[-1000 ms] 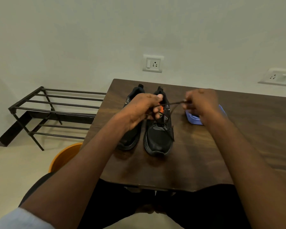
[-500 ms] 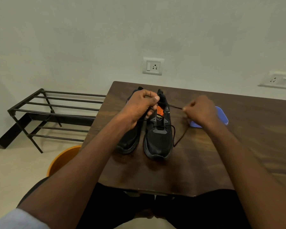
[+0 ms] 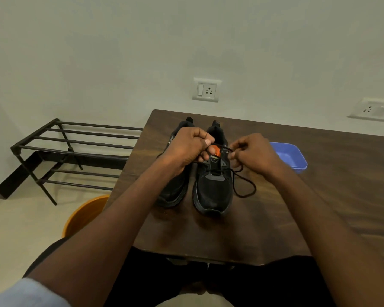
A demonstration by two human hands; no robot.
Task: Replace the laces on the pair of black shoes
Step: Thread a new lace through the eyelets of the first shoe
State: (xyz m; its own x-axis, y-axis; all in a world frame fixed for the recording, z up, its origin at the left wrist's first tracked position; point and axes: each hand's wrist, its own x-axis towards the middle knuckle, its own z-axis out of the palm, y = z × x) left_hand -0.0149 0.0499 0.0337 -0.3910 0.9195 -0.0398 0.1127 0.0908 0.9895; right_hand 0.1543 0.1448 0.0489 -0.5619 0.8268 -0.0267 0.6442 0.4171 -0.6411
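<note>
Two black shoes stand side by side on the dark wooden table, toes toward me. The right shoe has an orange tag on its tongue. My left hand is curled over the tongue area of that shoe, pinching near the tag, and it hides much of the left shoe. My right hand pinches the black lace just right of the eyelets. The lace runs from the upper eyelets and hangs in a loose loop on the table beside the shoe.
A blue plastic tray sits on the table behind my right hand. A black metal shoe rack stands on the floor at the left, against the wall. An orange tub is on the floor by the table's left edge.
My right hand has moved left, back toward the shoe's eyelets, so the taut lace has slackened into a loop on the table. My left hand stayed at the tongue.
</note>
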